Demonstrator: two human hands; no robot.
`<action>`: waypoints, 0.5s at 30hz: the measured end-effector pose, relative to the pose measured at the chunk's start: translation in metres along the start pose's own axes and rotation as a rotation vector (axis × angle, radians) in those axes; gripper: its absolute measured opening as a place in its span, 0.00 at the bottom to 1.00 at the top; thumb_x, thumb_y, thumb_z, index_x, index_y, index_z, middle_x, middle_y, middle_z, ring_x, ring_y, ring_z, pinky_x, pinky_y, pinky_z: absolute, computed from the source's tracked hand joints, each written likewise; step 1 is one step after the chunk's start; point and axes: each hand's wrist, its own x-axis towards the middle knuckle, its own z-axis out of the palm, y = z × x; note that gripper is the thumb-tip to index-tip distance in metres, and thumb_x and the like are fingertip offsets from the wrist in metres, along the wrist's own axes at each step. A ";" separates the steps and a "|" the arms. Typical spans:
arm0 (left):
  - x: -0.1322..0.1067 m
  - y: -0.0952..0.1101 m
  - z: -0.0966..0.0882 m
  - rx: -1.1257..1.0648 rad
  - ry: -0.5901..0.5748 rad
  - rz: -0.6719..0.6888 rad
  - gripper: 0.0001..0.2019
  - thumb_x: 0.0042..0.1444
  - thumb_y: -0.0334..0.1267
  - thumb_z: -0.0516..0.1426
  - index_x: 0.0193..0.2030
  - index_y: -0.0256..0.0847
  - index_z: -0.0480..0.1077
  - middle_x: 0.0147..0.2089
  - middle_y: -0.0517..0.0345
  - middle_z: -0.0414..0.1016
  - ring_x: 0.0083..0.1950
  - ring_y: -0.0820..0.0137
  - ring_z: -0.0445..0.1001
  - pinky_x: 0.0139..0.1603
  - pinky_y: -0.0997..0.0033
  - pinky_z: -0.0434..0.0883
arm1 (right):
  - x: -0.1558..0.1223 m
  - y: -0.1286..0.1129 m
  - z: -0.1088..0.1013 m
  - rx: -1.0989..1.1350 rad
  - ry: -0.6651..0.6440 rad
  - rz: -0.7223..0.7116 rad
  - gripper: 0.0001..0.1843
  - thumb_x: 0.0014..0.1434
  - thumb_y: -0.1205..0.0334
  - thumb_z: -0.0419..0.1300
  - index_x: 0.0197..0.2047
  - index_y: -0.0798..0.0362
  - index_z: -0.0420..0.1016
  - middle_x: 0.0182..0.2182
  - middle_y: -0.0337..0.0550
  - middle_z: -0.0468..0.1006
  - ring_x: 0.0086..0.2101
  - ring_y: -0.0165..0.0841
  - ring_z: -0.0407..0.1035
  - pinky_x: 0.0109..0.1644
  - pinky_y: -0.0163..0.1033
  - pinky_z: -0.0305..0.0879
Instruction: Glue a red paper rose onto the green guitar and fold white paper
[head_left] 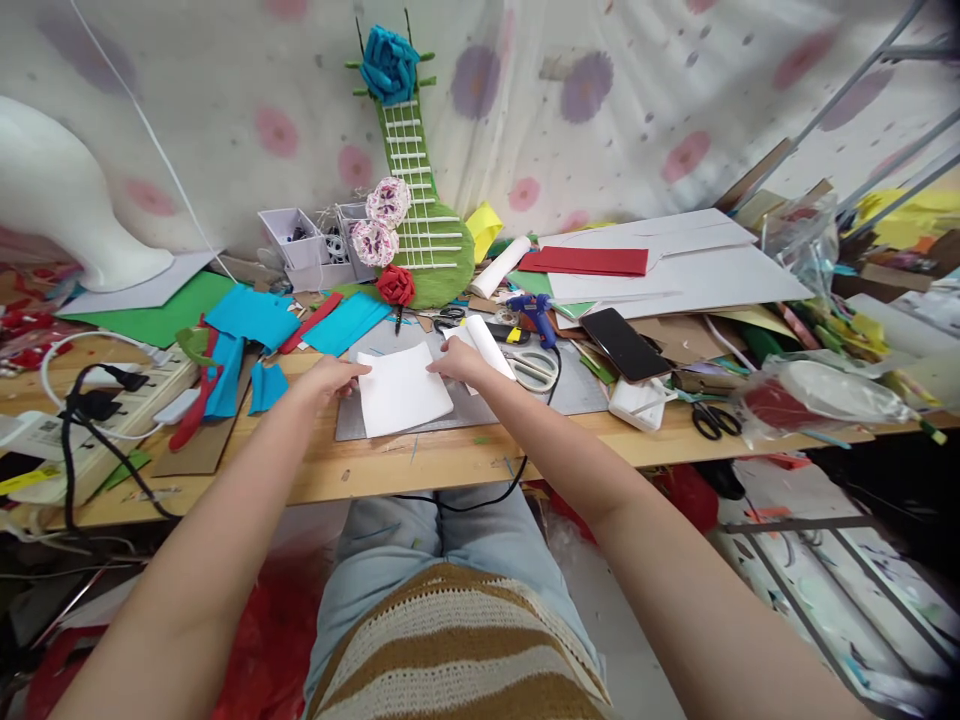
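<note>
A white sheet of paper [402,392] lies on a grey cutting mat [577,392] near the front of the wooden table. My left hand [331,377] rests at the sheet's left edge, fingers closed on that edge. My right hand [459,361] pinches the sheet's upper right corner. A white paper roll [491,346] lies just right of my right hand. Scissors [534,368] and a blue glue gun [537,315] sit a little further right.
A green paper guitar [424,225] with paper flowers leans on the back wall. Blue paper scraps [253,318], a power strip [112,395] with cables at left, a black phone [624,345], white and red sheets [660,262], black scissors [712,420] and clutter at right.
</note>
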 end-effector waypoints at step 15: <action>-0.014 0.012 0.021 -0.474 0.270 0.619 0.14 0.46 0.37 0.55 0.42 0.41 0.65 0.46 0.53 0.75 0.49 0.67 0.73 0.49 0.69 0.70 | -0.018 -0.013 0.006 0.827 0.094 -0.433 0.07 0.46 0.62 0.55 0.31 0.51 0.62 0.30 0.35 0.70 0.35 0.28 0.66 0.45 0.32 0.63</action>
